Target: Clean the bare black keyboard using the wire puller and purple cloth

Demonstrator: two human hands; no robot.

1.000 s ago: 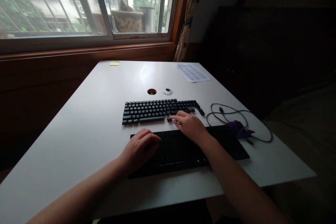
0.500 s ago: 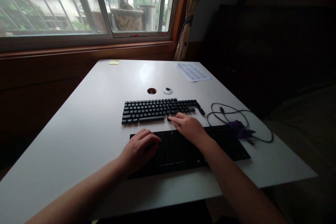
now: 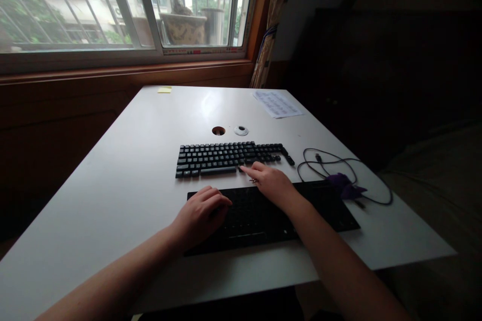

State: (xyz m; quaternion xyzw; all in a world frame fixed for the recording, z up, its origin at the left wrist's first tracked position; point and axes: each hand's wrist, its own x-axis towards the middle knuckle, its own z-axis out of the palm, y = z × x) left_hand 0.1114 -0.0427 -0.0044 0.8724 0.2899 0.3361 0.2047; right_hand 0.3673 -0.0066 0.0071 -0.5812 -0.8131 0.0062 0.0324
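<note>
Black keycaps (image 3: 214, 153) lie in keyboard order on the white table, a long spacebar keycap (image 3: 217, 171) in their front row. At the spacebar's right end, my right hand (image 3: 269, 180) has its fingertips on a small keycap (image 3: 241, 169); the thumb is hidden. Closer to me lies the dark keyboard base (image 3: 244, 220), partly beneath both hands. My left hand (image 3: 203, 213) rests over its left part with the fingers curled in; whatever is under those fingers is hidden.
A black cable (image 3: 341, 159) loops on the right beside a purple item (image 3: 344, 185). Printed sheets (image 3: 276, 104) lie at the back right, a yellow sticky note (image 3: 164, 90) at the back left. Behind the keycaps are a round table hole (image 3: 219, 131) and a white ring cover (image 3: 241, 131).
The small keycap under my right fingertips has shifted slightly left, closer to the spacebar's end. My left hand stays in place over the keyboard base.
</note>
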